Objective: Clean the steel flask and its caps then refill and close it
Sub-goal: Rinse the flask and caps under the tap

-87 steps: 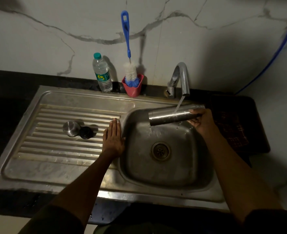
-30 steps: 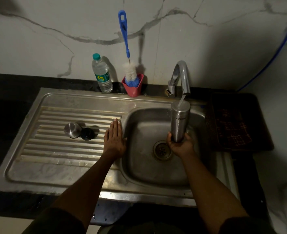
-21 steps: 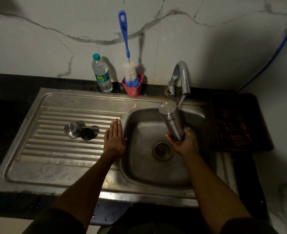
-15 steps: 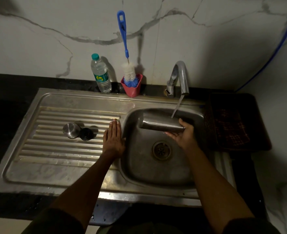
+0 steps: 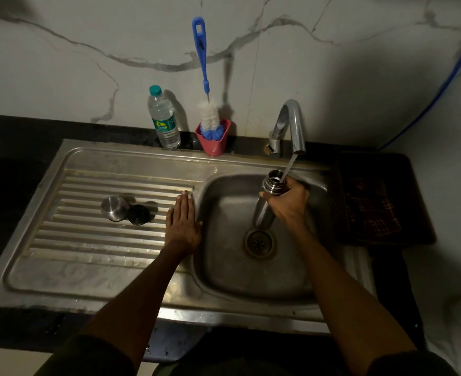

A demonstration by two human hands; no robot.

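Two hands: right (image 5: 287,203) grips the flask (image 5: 268,198) (under running water), left (image 5: 182,222) lies flat, released.

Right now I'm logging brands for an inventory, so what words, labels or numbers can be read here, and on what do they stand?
No text can be read in full.
Plastic water bottle: a green label with a yellow emblem; its lettering is too small and blurred to read.
Steel flask, gripped by the right hand under the tap: no marking shows from this side.
Steel cap and dark cap: no text.
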